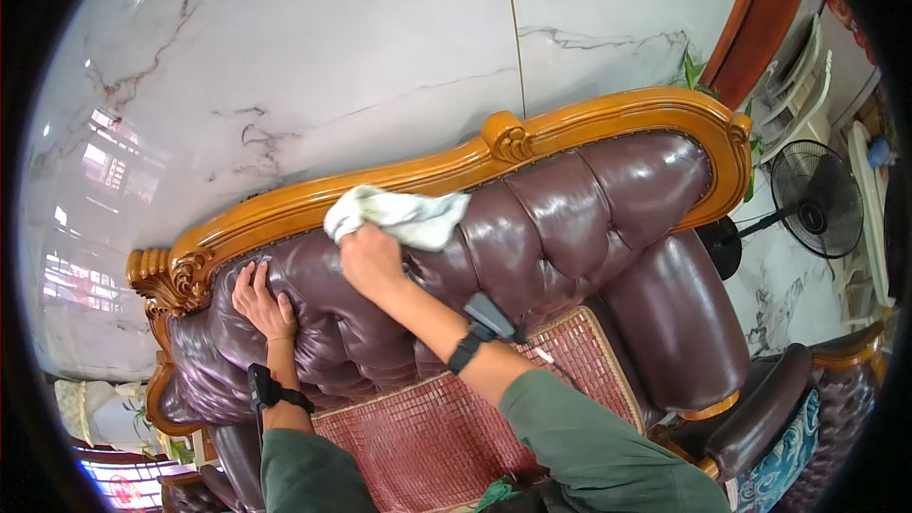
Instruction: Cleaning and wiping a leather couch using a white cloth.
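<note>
My right hand [372,261] grips a white cloth [420,217], blurred at its edges. The cloth lies against the carved wooden top rail [427,169] of a sofa and the upper edge of its tufted backrest [491,228]. That backrest is dark brown and looks like leather, with a row of studs along the wood. Farther left, my left hand [263,301] rests flat on the same backrest, fingers spread and holding nothing. Each wrist wears a black strap with a small device.
A red-brown tile seat mat [427,449] covers the seat below my arms. Behind the sofa rises a marbled wall [370,50]. A black fan [816,199] and white plastic chairs [805,100] stand at right, above an armchair [766,413] with a blue patterned cushion [780,459].
</note>
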A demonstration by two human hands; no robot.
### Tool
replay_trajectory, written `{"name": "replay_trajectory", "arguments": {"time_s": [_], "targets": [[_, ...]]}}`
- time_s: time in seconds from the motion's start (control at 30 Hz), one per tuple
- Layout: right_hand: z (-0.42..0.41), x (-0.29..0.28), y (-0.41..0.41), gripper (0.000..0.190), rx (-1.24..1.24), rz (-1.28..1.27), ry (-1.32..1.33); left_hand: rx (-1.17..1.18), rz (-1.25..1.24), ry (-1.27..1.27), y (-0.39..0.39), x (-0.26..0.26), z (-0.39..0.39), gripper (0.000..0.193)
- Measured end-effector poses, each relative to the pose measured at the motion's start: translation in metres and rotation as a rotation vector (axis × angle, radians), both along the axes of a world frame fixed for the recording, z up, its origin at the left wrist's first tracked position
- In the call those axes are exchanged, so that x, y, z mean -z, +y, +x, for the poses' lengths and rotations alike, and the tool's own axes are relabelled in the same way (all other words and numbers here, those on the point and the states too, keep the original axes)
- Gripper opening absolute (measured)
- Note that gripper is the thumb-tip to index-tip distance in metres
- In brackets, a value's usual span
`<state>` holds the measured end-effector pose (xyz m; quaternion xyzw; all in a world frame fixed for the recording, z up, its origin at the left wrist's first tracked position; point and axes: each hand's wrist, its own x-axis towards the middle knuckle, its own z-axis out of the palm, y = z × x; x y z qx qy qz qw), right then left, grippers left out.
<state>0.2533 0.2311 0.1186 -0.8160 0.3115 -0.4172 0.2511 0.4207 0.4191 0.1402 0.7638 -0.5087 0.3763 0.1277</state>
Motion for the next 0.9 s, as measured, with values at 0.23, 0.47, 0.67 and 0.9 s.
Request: {"name": "replay_trajectory", "arguments": {"time_s": [0.23,0.47,0.67,0.9], "targets": [[-0.106,0.066,-0.111,0.009,0.305,-0.069,0.012,-0.008,0.004,-0.003,0.004,-0.01,-0.002,0.067],[-0.099,0.045,-0.117,0.018,0.466,0.062,0.002,0.001,-0.012,0.012,0.0,-0.004,-0.002,0.066],[-0.009,-0.001,-0.03,0.009,-0.11,0.007,-0.209,0.031,-0.037,0.049,-0.003,-0.003,-0.001,0.063],[-0.092,0.016,-0.125,0.042,0.198,-0.192,0.026,0.025,-0.052,0.115,0.001,-0.012,-0.006,0.056]]}}
